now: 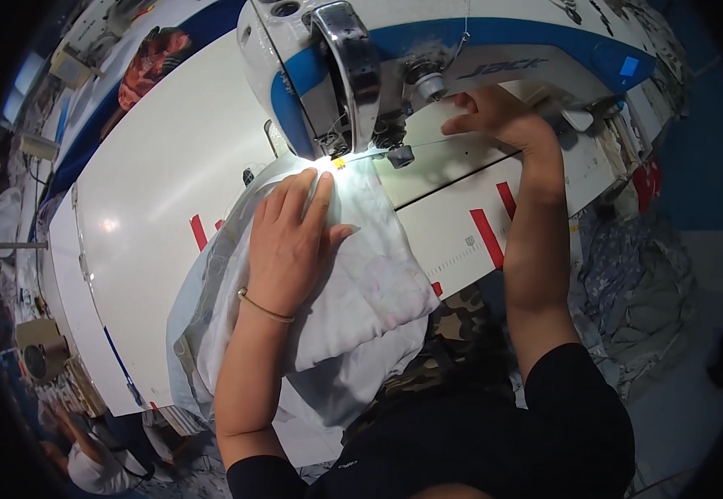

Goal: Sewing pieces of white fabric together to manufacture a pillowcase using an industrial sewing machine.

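My left hand lies flat on a pale, lightly patterned cloth, with its fingers spread toward the lit needle area of a sewing machine. The cloth runs from under the presser foot over the table's front edge. A small yellow piece shows at the needle. To the right, under the machine's arm, my right hand has its thumb apart from its bent forefinger; nothing shows between them. Below that thumb, a thin pale strip stretches from the needle area toward this hand. The other fingers are partly hidden.
The white sewing table carries red tape marks. A red patterned bundle lies at the far left. Crumpled cloth is heaped at the right. At the lower left, another person is partly visible.
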Available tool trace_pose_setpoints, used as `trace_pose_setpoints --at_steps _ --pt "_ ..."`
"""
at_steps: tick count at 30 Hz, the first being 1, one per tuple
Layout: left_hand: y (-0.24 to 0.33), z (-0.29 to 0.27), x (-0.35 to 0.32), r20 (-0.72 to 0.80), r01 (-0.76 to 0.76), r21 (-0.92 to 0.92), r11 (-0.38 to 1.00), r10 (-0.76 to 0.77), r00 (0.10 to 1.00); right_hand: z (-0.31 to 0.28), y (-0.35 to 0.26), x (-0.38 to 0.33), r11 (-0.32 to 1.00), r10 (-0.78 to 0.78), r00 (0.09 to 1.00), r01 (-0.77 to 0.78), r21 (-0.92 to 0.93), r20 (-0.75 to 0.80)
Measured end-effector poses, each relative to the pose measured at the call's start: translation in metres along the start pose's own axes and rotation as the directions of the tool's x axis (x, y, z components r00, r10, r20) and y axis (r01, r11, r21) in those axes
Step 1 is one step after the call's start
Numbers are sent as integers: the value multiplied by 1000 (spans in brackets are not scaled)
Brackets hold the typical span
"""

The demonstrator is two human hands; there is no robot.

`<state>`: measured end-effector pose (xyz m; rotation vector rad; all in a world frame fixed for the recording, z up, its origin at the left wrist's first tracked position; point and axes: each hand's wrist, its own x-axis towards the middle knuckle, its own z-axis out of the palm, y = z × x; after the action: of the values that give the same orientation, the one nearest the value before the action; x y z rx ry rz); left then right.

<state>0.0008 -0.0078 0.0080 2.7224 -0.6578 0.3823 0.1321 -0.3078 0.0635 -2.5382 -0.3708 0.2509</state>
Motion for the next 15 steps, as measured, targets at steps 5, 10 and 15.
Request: trace_pose_setpoints --at_steps 5,10,15 --pt "3 -1 2 -4 -10 27 1000 10 1000 2 -1 7 992 100 994 -97 -79 36" --pt "1 -2 1 9 -16 47 999 15 1000 1 2 11 997 70 996 -69 -18 54" --pt "1 -1 0 16 -15 48 999 14 1000 4 4 9 997 25 1000 -24 -69 17"
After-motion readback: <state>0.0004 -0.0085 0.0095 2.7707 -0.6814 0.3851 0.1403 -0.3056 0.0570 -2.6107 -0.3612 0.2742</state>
